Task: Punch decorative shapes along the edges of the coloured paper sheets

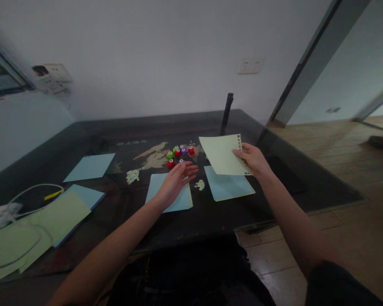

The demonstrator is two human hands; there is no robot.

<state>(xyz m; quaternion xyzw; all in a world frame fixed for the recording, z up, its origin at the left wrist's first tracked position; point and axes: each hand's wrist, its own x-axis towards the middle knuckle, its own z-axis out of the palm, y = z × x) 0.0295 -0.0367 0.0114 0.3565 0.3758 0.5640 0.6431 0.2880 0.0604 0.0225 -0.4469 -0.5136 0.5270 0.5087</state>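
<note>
My right hand (250, 159) pinches the right edge of a pale yellow-green sheet of paper (221, 154), which has a row of punched holes along that side. The sheet hangs above a blue stack of paper (231, 187) on the dark table. My left hand (178, 180) is held over another blue stack of paper (180, 202), fingers stretched out and nothing in them. Just beyond it stand several small red, green and purple round pieces with eye-like tops (178, 153). Between the two stacks lies a small pile of pale bits (200, 185).
A larger pile of pale bits (133, 176) lies left of centre. Farther left are a blue sheet (91, 165), loose green sheets (60, 216), and a white cable (35, 187) with a yellow tag. A black upright post (226, 112) stands at the table's back.
</note>
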